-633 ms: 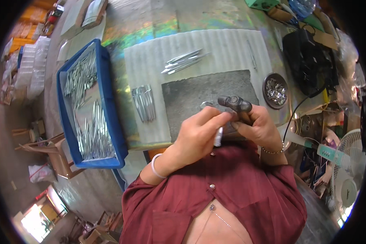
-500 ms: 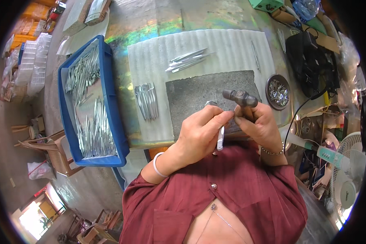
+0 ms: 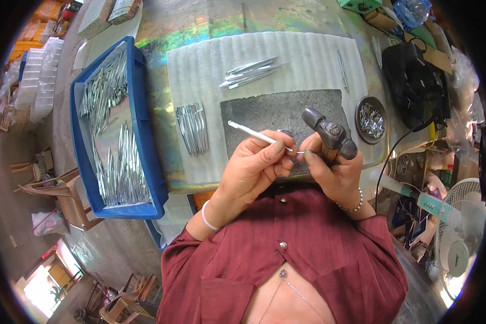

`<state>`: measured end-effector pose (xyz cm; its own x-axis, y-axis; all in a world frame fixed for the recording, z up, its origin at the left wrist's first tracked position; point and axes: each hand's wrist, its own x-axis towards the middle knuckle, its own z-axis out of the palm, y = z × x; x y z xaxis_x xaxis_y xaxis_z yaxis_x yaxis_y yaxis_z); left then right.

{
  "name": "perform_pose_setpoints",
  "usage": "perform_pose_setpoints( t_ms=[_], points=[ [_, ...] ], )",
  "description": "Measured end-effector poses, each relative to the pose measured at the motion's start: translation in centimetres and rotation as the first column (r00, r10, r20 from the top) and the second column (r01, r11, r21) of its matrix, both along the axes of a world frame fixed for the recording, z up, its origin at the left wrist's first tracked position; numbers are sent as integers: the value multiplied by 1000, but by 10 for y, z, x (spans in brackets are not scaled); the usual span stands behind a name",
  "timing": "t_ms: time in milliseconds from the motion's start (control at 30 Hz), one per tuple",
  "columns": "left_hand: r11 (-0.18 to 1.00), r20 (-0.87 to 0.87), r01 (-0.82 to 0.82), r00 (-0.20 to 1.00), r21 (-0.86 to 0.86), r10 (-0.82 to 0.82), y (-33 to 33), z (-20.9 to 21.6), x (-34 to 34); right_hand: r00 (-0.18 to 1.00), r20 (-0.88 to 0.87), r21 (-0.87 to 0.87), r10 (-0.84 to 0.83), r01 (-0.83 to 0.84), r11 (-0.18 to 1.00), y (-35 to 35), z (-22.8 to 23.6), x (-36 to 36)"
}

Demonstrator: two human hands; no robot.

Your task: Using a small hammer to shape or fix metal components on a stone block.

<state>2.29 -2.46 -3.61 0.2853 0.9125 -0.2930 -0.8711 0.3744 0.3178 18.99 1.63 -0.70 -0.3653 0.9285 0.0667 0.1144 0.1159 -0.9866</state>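
Note:
A slim silver metal rod [image 3: 251, 131], flat with a small hole at its far end, lies between the thumb and fingers of my left hand [image 3: 256, 162]. Its thin tip points right and meets the thumb and fingertip of my right hand [image 3: 337, 171]. That same right hand also keeps a hammer [image 3: 332, 132], its dark head above the knuckles and most of its handle hidden. Both hands are over the near edge of a dark grey slab [image 3: 254, 110]. Behind my left fingers a small round metal thing is partly covered.
White foam sheet [image 3: 308, 56] lies under the slab, bearing silver rods in a left bundle [image 3: 191, 129] and a far bundle [image 3: 249, 74], plus a single rod [image 3: 342, 69]. A round dish [image 3: 358, 129] of small metal pieces stands right; a blue tray [image 3: 140, 108] of rods, left.
The rod has swung from pointing down toward my body to pointing up and left. My left fingers have opened out along it. The hammer head has turned and tipped lower right.

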Motion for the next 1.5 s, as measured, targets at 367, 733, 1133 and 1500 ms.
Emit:
perform_pose_setpoints(
  t_ms=[367,733,1133,1500],
  points=[
    [998,179,3,984,-67,9,1,-1,0,990,144,172,7,-32,985,1,12,-10],
    [1000,173,10,985,-15,-8,-1,-8,1,998,67,437,-8,-22,899,5,4,-17],
    [986,-197,-156,966,67,166,-2,-3,-15,949,314,-52,27,-11,999,13,-8,16],
    [965,-721,-3,664,264,199,2,-6,-5,913,368,92,177,-226,970,13,-16,8]
  ],
)
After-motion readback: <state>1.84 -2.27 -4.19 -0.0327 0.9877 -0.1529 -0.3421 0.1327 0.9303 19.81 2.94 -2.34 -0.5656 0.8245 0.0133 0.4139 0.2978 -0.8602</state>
